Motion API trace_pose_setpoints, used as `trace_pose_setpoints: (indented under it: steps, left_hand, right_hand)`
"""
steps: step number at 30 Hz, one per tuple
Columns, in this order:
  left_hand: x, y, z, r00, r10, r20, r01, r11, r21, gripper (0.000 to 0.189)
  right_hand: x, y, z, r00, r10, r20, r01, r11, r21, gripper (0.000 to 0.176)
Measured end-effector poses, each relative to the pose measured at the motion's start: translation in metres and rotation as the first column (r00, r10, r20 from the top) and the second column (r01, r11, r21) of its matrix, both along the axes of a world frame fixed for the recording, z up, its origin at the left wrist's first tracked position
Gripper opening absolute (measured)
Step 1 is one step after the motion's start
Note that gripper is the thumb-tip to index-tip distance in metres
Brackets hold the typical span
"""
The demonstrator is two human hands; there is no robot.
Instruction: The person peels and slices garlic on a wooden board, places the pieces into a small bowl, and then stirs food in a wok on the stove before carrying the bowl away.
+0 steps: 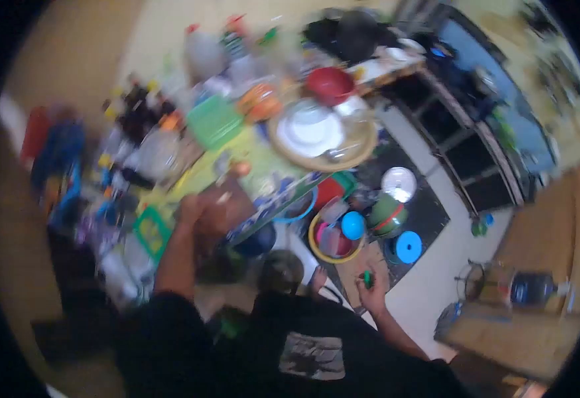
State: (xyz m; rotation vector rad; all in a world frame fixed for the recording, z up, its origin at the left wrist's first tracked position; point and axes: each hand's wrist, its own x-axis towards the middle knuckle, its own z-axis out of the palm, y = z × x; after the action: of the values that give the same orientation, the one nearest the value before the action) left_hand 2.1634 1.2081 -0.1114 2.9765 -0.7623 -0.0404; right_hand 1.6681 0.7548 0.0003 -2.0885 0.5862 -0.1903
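Note:
My left hand (191, 213) is closed on the near left edge of a brown board (227, 204), which looks like a cutting board. Small pale pieces lie on it, too blurred to name. The board is at the front edge of a table with a yellow-green cover (260, 154). An onion-like round thing (241, 168) and pale scraps (263, 187) lie just beyond it. My right hand (374, 290) is held low on the right, closed around a small green-handled tool (368, 278). The tool's working end cannot be made out.
On the table stand a green box (215, 123), a wide tray (278, 147) of plates, a red bowl (330, 85) and several bottles (140, 109). On the floor are a yellow-rimmed basin (316, 247) of dishes, a blue-lidded container (408, 247) and a green ball-like thing (388, 215).

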Motion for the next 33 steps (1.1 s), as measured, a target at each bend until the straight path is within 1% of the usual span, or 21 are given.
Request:
trace_pose_setpoints:
  steps: [1, 2, 3, 4, 6, 7, 9, 13, 15, 16, 17, 18, 20, 22, 23, 24, 25, 26, 27, 29, 33]
  left_hand:
    - [-0.020, -0.004, 0.009, 0.962, 0.191, -0.196, -0.252, 0.897, -0.362, 0.038]
    - [-0.017, -0.009, 0.027, 0.995, -0.094, -0.021, 0.097, 0.977, 0.189, 0.025]
    - [-0.029, -0.025, 0.051, 0.965, 0.226, -0.132, -0.209, 0.969, 0.132, 0.027]
    - [-0.051, -0.057, 0.122, 0.896, 0.358, -0.264, -0.288, 0.919, 0.268, 0.029]
    - [-0.066, -0.061, 0.146, 0.858, 0.424, -0.290, -0.433, 0.901, 0.035, 0.027]
    - [-0.064, -0.055, 0.140, 0.855, 0.433, -0.287, -0.440, 0.897, 0.041, 0.027]
    - [-0.059, -0.053, 0.129, 0.913, 0.320, -0.254, -0.318, 0.947, 0.051, 0.022]
    - [-0.061, -0.047, 0.127, 0.932, 0.227, -0.282, -0.235, 0.972, 0.005, 0.016]
    - [-0.054, -0.054, 0.122, 0.882, 0.272, -0.385, -0.387, 0.884, -0.263, 0.017]
    - [-0.051, -0.065, 0.125, 0.886, 0.257, -0.385, -0.373, 0.889, -0.265, 0.017]
    - [-0.049, -0.081, 0.126, 0.905, 0.151, -0.397, -0.312, 0.870, -0.381, 0.016]
    - [-0.052, -0.102, 0.140, 0.916, 0.048, -0.398, -0.257, 0.832, -0.491, 0.016]
    - [-0.066, -0.159, 0.191, 0.943, -0.019, -0.332, -0.121, 0.910, -0.396, 0.011]
    - [-0.039, -0.192, 0.108, 0.868, -0.156, -0.472, -0.027, 0.933, -0.358, 0.013]
    - [-0.034, -0.203, 0.098, 0.870, -0.160, -0.466, -0.024, 0.931, -0.363, 0.013]
    - [-0.032, -0.213, 0.092, 0.944, -0.199, -0.261, 0.122, 0.952, -0.282, 0.016]
    - [-0.029, -0.220, 0.094, 0.965, -0.257, -0.049, 0.246, 0.955, -0.167, 0.019]
    - [-0.023, -0.224, 0.095, 0.985, -0.170, -0.043, 0.153, 0.955, -0.256, 0.031]
    - [-0.015, -0.224, 0.094, 0.983, -0.176, -0.042, 0.160, 0.953, -0.257, 0.031]
    - [0.006, -0.215, 0.090, 0.996, -0.080, -0.030, 0.064, 0.930, -0.363, 0.030]
    - [0.044, -0.192, 0.056, 0.988, -0.135, -0.076, 0.112, 0.960, -0.257, 0.041]
  right_hand:
    - [-0.002, 0.000, -0.015, 0.998, -0.045, 0.048, 0.045, 0.999, 0.013, 0.057]
    - [0.001, 0.006, -0.008, 0.999, 0.036, 0.019, -0.037, 0.998, 0.048, 0.057]
    - [0.007, 0.011, 0.009, 0.998, -0.019, 0.053, 0.011, 0.989, 0.147, 0.057]
    - [0.015, 0.016, 0.021, 0.992, -0.099, 0.084, 0.077, 0.968, 0.239, 0.057]
    - [0.017, 0.019, 0.021, 0.994, -0.077, 0.078, 0.051, 0.956, 0.290, 0.058]
    - [0.018, 0.019, 0.020, 0.992, -0.096, 0.076, 0.067, 0.946, 0.317, 0.059]
    - [0.021, 0.020, 0.021, 0.995, -0.071, 0.071, 0.045, 0.947, 0.318, 0.061]
    - [0.030, 0.024, 0.032, 0.993, -0.107, 0.050, 0.084, 0.938, 0.336, 0.061]
    - [0.032, 0.021, 0.033, 0.990, -0.129, 0.059, 0.101, 0.931, 0.351, 0.061]
    - [0.031, 0.020, 0.032, 0.991, -0.120, 0.058, 0.095, 0.939, 0.331, 0.061]
    - [0.030, 0.020, 0.031, 0.993, -0.109, 0.054, 0.087, 0.946, 0.311, 0.060]
    - [0.030, 0.020, 0.029, 0.992, -0.116, 0.052, 0.095, 0.946, 0.310, 0.060]
    - [0.033, 0.021, 0.027, 0.991, -0.119, 0.062, 0.094, 0.947, 0.308, 0.061]
    - [0.035, 0.020, 0.026, 0.992, -0.107, 0.069, 0.083, 0.955, 0.286, 0.061]
    - [0.038, 0.019, 0.026, 0.993, -0.096, 0.074, 0.074, 0.962, 0.264, 0.061]
    - [0.044, 0.021, 0.034, 0.992, -0.099, 0.079, 0.075, 0.963, 0.260, 0.061]
    - [0.050, 0.026, 0.051, 0.992, -0.100, 0.071, 0.080, 0.965, 0.248, 0.059]
    - [0.055, 0.027, 0.059, 0.993, -0.104, 0.061, 0.086, 0.967, 0.238, 0.058]
    - [0.053, 0.024, 0.056, 0.992, -0.110, 0.063, 0.093, 0.967, 0.237, 0.058]
    - [0.041, 0.024, 0.047, 0.973, -0.217, 0.078, 0.179, 0.925, 0.336, 0.061]
    - [0.031, 0.026, 0.054, 0.969, -0.230, 0.093, 0.186, 0.921, 0.341, 0.061]
